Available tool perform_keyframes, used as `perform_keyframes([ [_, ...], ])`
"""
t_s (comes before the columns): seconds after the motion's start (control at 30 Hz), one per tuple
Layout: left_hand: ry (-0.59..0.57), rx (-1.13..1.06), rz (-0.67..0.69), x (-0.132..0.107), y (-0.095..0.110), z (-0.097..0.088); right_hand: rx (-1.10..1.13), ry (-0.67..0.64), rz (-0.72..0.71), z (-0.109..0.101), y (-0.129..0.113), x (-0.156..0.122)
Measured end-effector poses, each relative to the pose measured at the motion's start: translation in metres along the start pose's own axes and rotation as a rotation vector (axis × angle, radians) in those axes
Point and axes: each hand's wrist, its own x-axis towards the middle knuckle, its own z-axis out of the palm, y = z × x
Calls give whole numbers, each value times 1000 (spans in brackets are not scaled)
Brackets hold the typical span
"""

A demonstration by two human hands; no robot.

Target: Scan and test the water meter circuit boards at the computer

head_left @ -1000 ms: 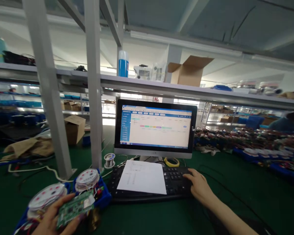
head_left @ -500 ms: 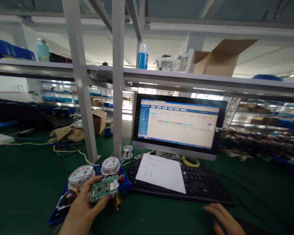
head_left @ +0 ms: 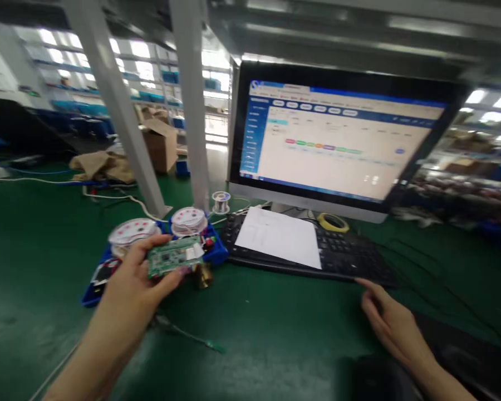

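Observation:
My left hand [head_left: 140, 273] is closed on a green circuit board [head_left: 173, 257], thumb along the near edge and fingers at the far edge. A white label lies on the board's right side, and a brass threaded fitting [head_left: 203, 276] sits at its lower right corner. Behind the board are blue trays [head_left: 217, 253] holding round white units with red marks [head_left: 188, 221]. My right hand [head_left: 390, 320] is empty, index finger stretched toward the front edge of the black keyboard [head_left: 271, 264], the other fingers loosely bent. Whether that fingertip touches the keyboard, I cannot tell.
A sheet of paper [head_left: 280, 236] lies across the keyboard, below a lit monitor [head_left: 334, 150]. Yellow tape [head_left: 333, 223] and a solder spool [head_left: 221, 203] stand behind. Grey posts [head_left: 192, 111] rise at left. A thin cable [head_left: 187, 334] lies on the green bench.
The view has tilted down and come closer to the monitor. My left hand still holds the board. More of my right hand and forearm shows, with its index finger pointing at the keyboard's edge.

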Motion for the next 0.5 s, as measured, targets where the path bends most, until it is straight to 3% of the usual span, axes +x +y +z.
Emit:
perform_keyframes([
  [0.2,46,24,27,9,-14,-4,-204,-30,195,0,-11,9],
  [0.37,30,94,-25,11,-15,-7,-311,-42,146,6,-12,9],
  [0.5,12,148,26,13,-14,-6,-331,-152,172,10,-4,15],
])
